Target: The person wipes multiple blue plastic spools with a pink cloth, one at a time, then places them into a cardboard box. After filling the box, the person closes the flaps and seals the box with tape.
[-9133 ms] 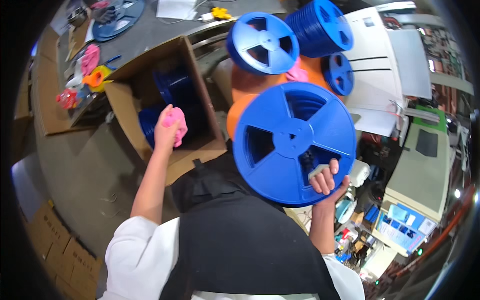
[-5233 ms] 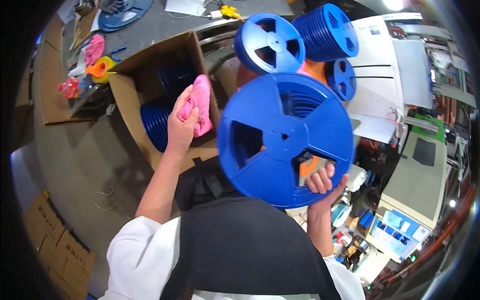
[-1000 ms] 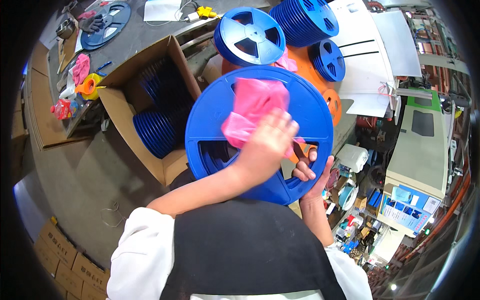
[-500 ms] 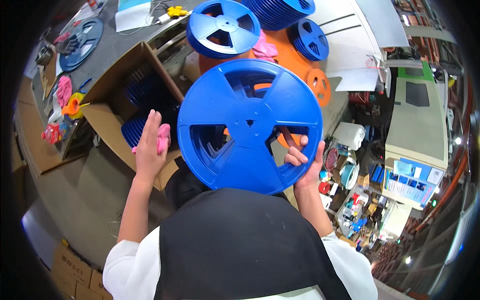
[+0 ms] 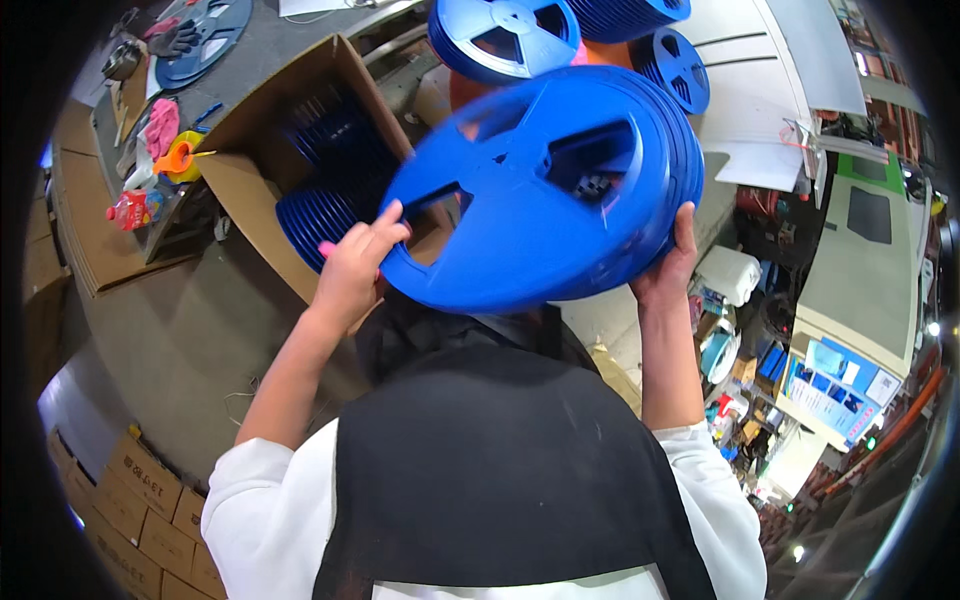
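"Where writing shows, what carries it?"

"Cardboard cartons (image 5: 140, 482) at lower left bear dark printing, and a blue-and-white sheet (image 5: 826, 390) on the pale machine (image 5: 860, 270) at right has text too small to make out."

"And the thing in hand?"

"A stack of blue reels (image 5: 510, 220), smooth and slightly glossy like plastic: round discs with wedge-shaped cutouts. It is held up beyond the black apron (image 5: 510, 450), near the open cardboard box (image 5: 243, 190) where more reels (image 5: 312, 222) show their ribbed edges."

"Which way does it face?"

"Its near face is turned upward, at a tilt; the stacked rims behind it show on the right. Foreshortened to an oval, its long axis climbs from lower left to upper right."

"And the fingers?"

"The left hand (image 5: 355, 270) curls its fingers over the lower-left rim, by a cutout, with a bit of pink cloth (image 5: 327, 249) showing behind the knuckles. The right hand (image 5: 668, 265) clasps the right rim; most of its fingers pass out of sight behind, so I can't tell how they spread."
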`<state>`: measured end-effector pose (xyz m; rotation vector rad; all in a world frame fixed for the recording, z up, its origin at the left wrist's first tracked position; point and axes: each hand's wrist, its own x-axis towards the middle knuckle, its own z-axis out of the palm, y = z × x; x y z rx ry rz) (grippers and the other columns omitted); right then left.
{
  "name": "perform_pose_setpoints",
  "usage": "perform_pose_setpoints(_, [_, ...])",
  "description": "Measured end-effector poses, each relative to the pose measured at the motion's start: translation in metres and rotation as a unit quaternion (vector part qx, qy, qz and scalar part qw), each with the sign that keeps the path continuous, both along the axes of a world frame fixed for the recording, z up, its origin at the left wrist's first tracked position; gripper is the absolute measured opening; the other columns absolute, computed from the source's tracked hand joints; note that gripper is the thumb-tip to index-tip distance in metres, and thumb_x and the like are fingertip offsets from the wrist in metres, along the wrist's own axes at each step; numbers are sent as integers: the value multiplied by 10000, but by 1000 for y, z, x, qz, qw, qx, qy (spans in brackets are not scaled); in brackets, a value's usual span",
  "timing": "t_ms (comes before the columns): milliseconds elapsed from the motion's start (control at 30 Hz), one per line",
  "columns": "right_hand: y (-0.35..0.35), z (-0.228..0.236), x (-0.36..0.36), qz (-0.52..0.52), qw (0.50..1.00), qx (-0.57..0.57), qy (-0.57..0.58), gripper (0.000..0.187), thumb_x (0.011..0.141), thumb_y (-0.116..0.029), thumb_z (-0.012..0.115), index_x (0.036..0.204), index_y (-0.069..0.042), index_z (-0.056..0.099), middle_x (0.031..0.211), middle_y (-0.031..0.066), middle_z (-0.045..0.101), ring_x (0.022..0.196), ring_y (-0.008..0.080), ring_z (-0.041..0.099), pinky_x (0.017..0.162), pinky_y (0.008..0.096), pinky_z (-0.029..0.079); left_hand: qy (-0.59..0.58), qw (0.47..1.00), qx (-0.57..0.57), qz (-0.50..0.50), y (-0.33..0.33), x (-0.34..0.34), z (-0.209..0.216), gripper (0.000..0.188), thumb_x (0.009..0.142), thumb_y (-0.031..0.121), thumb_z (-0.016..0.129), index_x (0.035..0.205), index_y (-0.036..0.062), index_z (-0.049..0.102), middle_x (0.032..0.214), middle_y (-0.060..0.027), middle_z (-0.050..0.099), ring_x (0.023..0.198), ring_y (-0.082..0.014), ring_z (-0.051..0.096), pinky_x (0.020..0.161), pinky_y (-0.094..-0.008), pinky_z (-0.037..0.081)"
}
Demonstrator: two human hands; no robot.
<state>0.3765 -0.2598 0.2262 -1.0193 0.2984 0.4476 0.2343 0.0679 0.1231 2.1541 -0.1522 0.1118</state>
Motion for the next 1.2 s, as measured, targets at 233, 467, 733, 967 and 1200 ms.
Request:
perform_pose_setpoints(233, [-14, -9, -9, 31, 999, 13, -5, 514, 950, -541, 496, 1059, -49, 595, 1322, 174, 538, 711, 160, 548, 619, 303, 441, 271, 681, -676, 81, 18, -47, 9, 367, 841, 198, 734, 1098, 42, 524, 1160, -235, 622, 1108, -313, 618, 975, -444, 496])
perform_pose_setpoints(467, [-17, -20, -22, -9, 997, 50, 52, 506, 958, -506, 508, 1068, -17, 578, 1360, 234, 494, 695, 154, 550, 605, 280, 473, 261, 649, -708, 96, 23, -65, 2, 329, 815, 204, 749, 1025, 61, 539, 985, -106, 624, 1129, -326, 617, 969, -491, 510])
perform_pose_setpoints(733, [-8, -20, -22, 8, 997, 47, 63, 469, 974, -478, 498, 1065, -23, 562, 1409, 263, 429, 692, 146, 539, 614, 275, 467, 257, 642, -708, 138, 21, -78, -6, 365, 821, 184, 721, 1094, 43, 523, 1170, -254, 625, 1080, -325, 634, 982, -446, 491])
perform_pose_setpoints(967, [-9, -27, -29, 7, 996, 44, 74, 460, 979, -466, 493, 1062, -18, 559, 1437, 268, 394, 699, 140, 554, 629, 269, 485, 274, 705, -560, 338, 22, -87, -42, 269, 863, 87, 599, 1119, 35, 533, 1125, -176, 648, 1041, -255, 634, 954, -402, 496])
perform_pose_setpoints(1200, [-11, -26, -36, -20, 995, 39, 91, 469, 983, -475, 472, 1050, -26, 589, 1395, 235, 466, 701, 183, 574, 610, 295, 507, 244, 753, -195, 579, 55, -49, -180, 213, 854, 147, 628, 1048, 62, 608, 898, -119, 677, 834, -240, 659, 778, -361, 500])
